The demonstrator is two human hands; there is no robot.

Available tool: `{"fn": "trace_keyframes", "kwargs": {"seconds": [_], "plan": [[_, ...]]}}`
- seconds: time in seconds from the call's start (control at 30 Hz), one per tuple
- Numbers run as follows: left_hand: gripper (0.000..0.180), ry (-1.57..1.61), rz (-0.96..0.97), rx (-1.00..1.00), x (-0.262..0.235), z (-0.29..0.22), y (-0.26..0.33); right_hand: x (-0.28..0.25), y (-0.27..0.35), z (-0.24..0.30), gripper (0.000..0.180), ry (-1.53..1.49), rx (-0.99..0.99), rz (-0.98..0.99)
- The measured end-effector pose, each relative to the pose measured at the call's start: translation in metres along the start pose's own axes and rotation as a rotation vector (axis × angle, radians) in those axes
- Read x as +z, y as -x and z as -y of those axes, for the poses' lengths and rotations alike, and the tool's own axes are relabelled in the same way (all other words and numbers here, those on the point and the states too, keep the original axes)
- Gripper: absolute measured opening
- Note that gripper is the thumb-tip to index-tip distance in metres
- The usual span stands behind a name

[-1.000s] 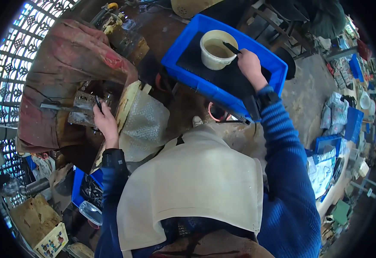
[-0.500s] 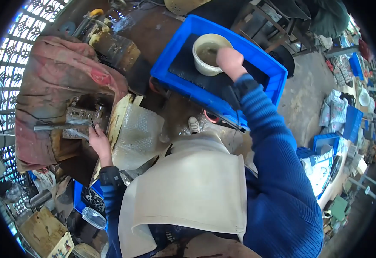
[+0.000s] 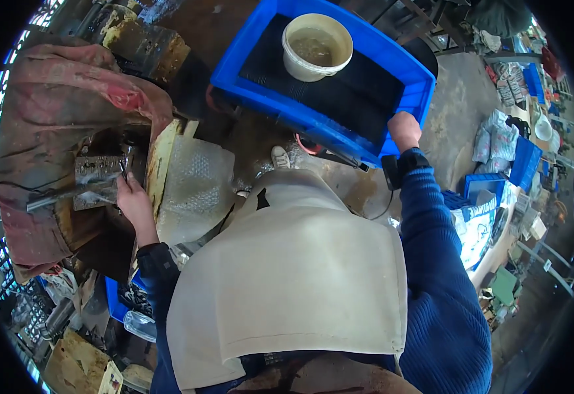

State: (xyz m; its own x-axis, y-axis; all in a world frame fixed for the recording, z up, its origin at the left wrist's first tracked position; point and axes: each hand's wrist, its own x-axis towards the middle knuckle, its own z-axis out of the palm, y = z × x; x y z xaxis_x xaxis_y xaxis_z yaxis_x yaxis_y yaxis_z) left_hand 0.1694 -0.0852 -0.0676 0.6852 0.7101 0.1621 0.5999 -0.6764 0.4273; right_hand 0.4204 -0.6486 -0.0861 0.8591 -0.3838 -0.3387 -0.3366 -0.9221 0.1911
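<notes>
My left hand (image 3: 134, 202) reaches to the machine at the left, its fingers pinched on a thin dark metal piece (image 3: 123, 172). Just beyond the fingertips is a metal block (image 3: 93, 172) with holes in its face, and a grey metal bar (image 3: 54, 199) sticks out to the left of it. My right hand (image 3: 405, 131) is a closed fist at the right-hand end of a blue plastic tub (image 3: 339, 134). What lies inside that fist, if anything, is hidden. Inside the tub, on a black surface, stands a cream bucket (image 3: 305, 71) with murky liquid.
A stained reddish cloth (image 3: 44, 125) drapes over the machine. Bubble wrap (image 3: 195, 187) hangs at its near right edge, beside my pale apron (image 3: 300, 276). Filled sacks (image 3: 497, 141) and blue crates (image 3: 484, 187) line the right side. A blue bin (image 3: 116, 299) sits low at the left.
My right hand has left the bucket and come toward me and right, to the tub's end. My left hand stays at the metal block. The whole view has shifted slightly.
</notes>
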Motion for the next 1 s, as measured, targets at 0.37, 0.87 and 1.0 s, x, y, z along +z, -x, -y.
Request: {"fn": "trace_keyframes", "kwargs": {"seconds": [0.37,0.87,1.0], "plan": [[0.030,0.057,-0.031,0.053,-0.001,0.001,0.000,0.076,-0.019,-0.009,0.022,-0.050,0.048,0.079],[0.033,0.058,-0.013,0.036,0.003,0.007,-0.001,0.073,-0.027,-0.011,0.020,-0.081,0.018,0.194],[0.033,0.042,-0.006,0.026,0.003,0.013,-0.002,0.081,-0.037,-0.006,0.020,-0.071,0.069,0.181]]}}
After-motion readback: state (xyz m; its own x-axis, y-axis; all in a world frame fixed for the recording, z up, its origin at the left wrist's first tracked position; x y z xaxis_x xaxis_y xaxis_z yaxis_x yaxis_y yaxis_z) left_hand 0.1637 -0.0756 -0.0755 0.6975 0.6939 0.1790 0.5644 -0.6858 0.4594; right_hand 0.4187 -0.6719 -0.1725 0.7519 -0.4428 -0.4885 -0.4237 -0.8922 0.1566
